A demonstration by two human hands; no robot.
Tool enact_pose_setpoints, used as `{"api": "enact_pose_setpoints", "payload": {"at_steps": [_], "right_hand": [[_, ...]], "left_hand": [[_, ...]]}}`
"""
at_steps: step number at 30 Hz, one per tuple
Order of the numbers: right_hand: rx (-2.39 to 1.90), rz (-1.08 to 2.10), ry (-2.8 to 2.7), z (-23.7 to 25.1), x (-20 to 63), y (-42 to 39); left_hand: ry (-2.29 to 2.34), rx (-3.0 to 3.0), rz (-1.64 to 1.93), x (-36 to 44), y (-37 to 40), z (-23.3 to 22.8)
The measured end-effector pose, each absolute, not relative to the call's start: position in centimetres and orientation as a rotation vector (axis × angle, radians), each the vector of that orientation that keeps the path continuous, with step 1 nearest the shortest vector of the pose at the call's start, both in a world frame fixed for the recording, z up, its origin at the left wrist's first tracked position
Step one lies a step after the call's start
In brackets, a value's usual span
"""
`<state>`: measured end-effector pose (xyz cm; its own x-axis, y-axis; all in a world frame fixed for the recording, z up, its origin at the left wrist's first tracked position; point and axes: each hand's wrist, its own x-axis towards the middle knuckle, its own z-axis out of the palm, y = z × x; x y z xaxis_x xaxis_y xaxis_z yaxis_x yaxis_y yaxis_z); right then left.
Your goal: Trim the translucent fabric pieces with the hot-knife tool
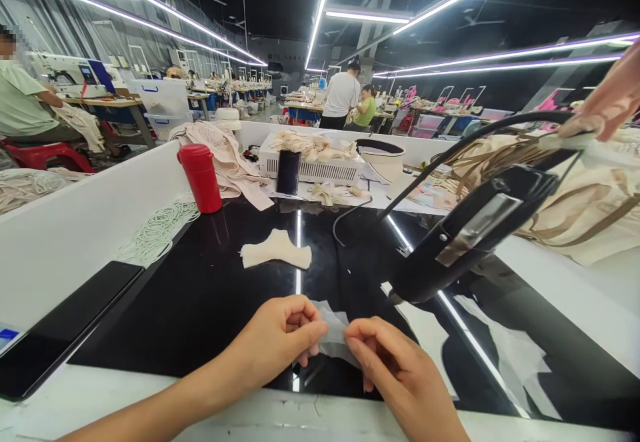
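scrap (pixel 334 335) pinched between left hand (pixel 280 335) and right hand (pixel 395 369) fingers | thin, limp, feather-light, probably creases easily | best gripped at edges | above black bench (pixel 200 302)

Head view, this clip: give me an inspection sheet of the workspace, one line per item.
Surface: glossy black worktop with white borders, reflecting the ceiling lights.
Job's things: small translucent grey fabric piece held above the near edge; cream cut piece lying flat mid-table.
Clutter: red cup, dark phone leaning on a white box, white elastic loops, beige garments piled on the right, black tablet at the left.
Fingers: left hand and right hand both pinch the fabric piece.
Cables: black cord on the worktop; black lamp arm overhead.
Surroundings: sewing hall, other people at stations; another person's hand at the upper right.
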<state>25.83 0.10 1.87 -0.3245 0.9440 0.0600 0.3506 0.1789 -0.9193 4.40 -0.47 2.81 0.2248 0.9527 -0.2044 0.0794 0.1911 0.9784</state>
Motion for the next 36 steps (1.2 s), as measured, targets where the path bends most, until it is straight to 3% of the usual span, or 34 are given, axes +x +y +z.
{"api": "enact_pose_setpoints", "payload": {"at_steps": [9, 21, 29, 36], "right_hand": [[-1.005, 0.692, -2.107, 0.4, 25.7, 2.2], [-1.011, 0.103, -2.402, 0.4, 25.2, 2.2], [-0.967, -0.213, -2.41, -0.4, 24.6, 2.3], [-0.971, -0.282, -2.392, -0.5, 24.5, 2.1]], "left_hand": [[1.436, 1.443, 0.817, 3.7, -0.5, 2.5], [1.602, 2.528, 0.647, 3.4, -1.1, 1.2], [1.626, 2.669, 0.577, 3.6, -1.2, 0.5], [1.63, 2.627, 0.582, 3.6, -1.2, 0.6]]}}
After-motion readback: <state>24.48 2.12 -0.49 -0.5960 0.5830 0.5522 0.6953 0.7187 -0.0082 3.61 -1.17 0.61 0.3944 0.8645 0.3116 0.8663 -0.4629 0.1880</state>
